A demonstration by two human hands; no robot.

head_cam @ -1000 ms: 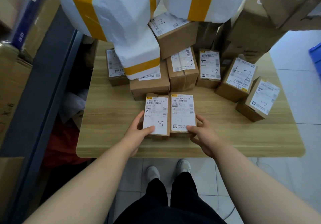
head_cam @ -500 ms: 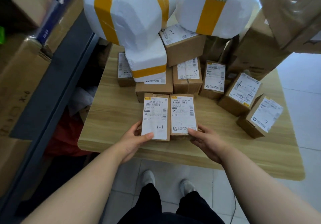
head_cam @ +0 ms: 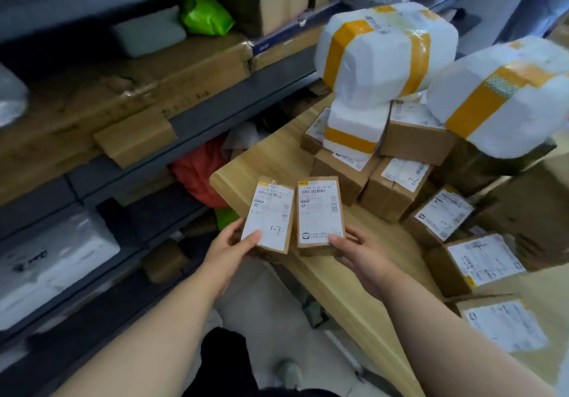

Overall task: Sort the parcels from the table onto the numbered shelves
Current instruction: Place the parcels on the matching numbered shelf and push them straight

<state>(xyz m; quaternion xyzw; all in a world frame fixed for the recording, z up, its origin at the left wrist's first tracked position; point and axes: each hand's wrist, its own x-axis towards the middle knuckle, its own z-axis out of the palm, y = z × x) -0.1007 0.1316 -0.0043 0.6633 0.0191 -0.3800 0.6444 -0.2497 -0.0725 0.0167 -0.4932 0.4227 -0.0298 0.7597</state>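
Observation:
My left hand grips a small brown parcel whose white label is marked 1-7. My right hand holds a second small brown parcel with a similar label. Both parcels are lifted side by side over the front left corner of the wooden table. More labelled cardboard boxes and two big white parcels with yellow tape are piled at the back and right of the table. Grey metal shelves run along the left.
The shelves carry a long flat carton, a green bag, a white padded parcel and small boxes. A red bag lies between shelf and table. Tiled floor and my shoes show below.
Both parcels have come up off the table in my hands. My view has swung left, bringing the shelves into sight.

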